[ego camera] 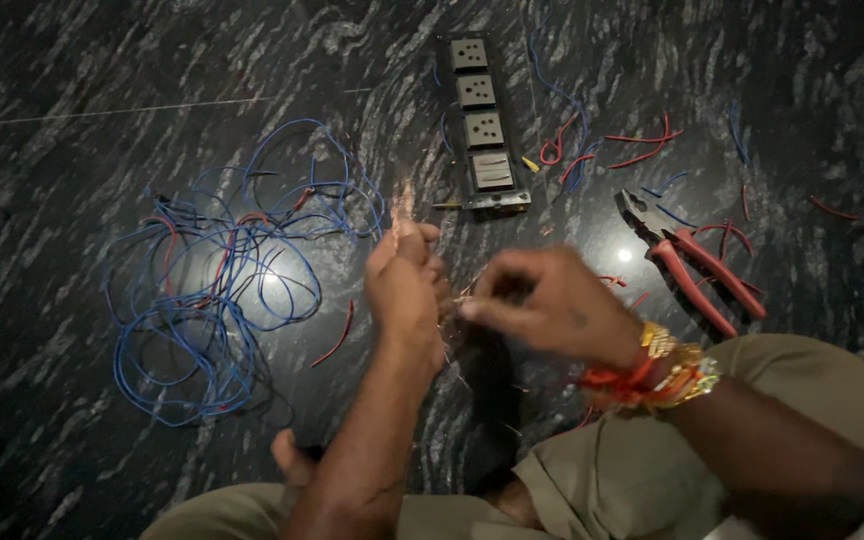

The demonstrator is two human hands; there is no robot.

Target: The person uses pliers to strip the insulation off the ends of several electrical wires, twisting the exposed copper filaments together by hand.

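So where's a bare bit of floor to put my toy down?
Far left of the tangled blue and red wires, the dark marble floor is bare. It's crowded around the grey socket strip, loose wire scraps and red-handled pliers.

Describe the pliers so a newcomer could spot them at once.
On the dark marble floor, look right of the socket strip. The pliers lie there among cut wire scraps, beyond the right hand: the only red-handled metal tool.
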